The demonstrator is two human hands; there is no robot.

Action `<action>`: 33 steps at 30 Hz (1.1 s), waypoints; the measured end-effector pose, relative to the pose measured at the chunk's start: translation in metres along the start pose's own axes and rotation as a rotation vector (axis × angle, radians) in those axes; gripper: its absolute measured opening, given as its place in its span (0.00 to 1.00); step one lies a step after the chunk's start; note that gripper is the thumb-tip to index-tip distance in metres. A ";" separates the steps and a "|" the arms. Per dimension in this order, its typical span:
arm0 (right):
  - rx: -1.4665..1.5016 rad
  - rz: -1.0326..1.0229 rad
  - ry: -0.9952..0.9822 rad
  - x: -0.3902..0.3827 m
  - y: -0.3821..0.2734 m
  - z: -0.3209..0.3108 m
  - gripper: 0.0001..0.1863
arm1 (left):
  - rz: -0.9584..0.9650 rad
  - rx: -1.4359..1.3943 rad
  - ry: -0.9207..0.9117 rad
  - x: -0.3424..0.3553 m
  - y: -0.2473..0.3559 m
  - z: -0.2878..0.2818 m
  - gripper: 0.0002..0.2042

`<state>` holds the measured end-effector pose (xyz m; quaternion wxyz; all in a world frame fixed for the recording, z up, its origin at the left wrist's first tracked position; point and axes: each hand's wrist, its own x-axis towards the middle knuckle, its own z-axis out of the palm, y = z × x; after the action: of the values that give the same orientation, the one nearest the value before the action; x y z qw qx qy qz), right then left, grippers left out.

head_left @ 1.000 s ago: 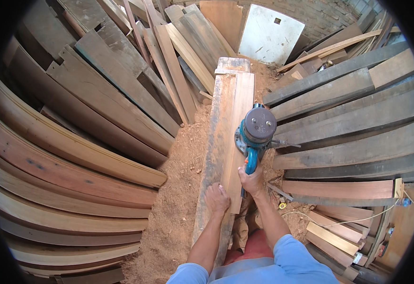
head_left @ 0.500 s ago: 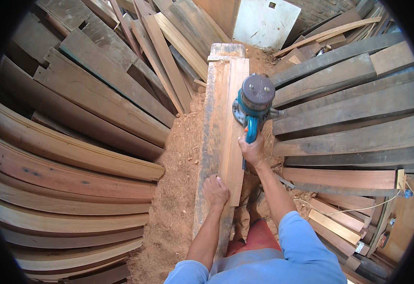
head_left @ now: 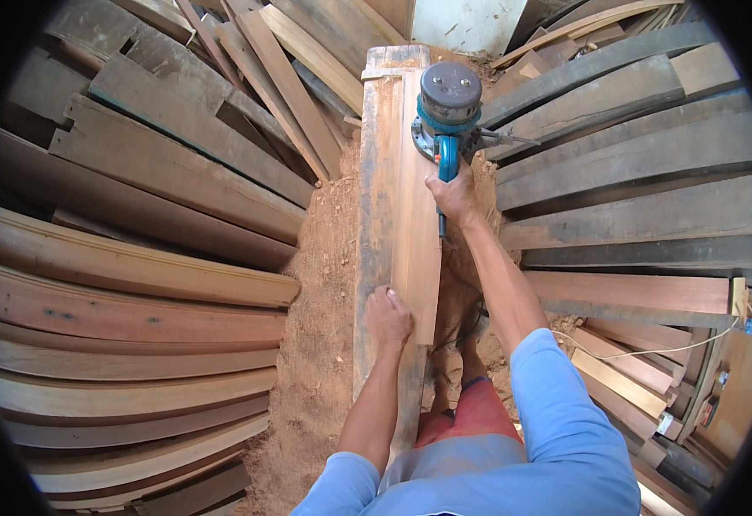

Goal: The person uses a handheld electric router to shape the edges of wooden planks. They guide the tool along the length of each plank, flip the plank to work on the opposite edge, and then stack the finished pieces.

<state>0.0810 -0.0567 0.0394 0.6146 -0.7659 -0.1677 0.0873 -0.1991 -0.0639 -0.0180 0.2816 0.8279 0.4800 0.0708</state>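
Narrow bench (head_left: pixel 374 198), router (head_left: pixel 451 95) overhanging edge of board (head_left: pixel 419 249)

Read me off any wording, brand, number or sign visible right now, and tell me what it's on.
No text can be read in this view.
Teal-and-grey router: faint marks on its dark top cap, too small and blurred to read.
Small white item by the planks at lower right: too small to tell whether it bears print.

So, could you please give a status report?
Right hand grips router, over right edge of pale board. Left hand at board's left edge, near end. Ahead, cross strip on bench.
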 end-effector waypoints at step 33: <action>0.095 0.125 -0.155 -0.283 -0.044 -0.033 0.13 | -0.038 -0.181 0.096 -0.002 -0.011 0.004 0.23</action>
<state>-0.1769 -0.1814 0.0696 0.6287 -0.7359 -0.1622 0.1921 -0.2071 -0.0632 -0.0269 0.3331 0.7855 0.5002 0.1478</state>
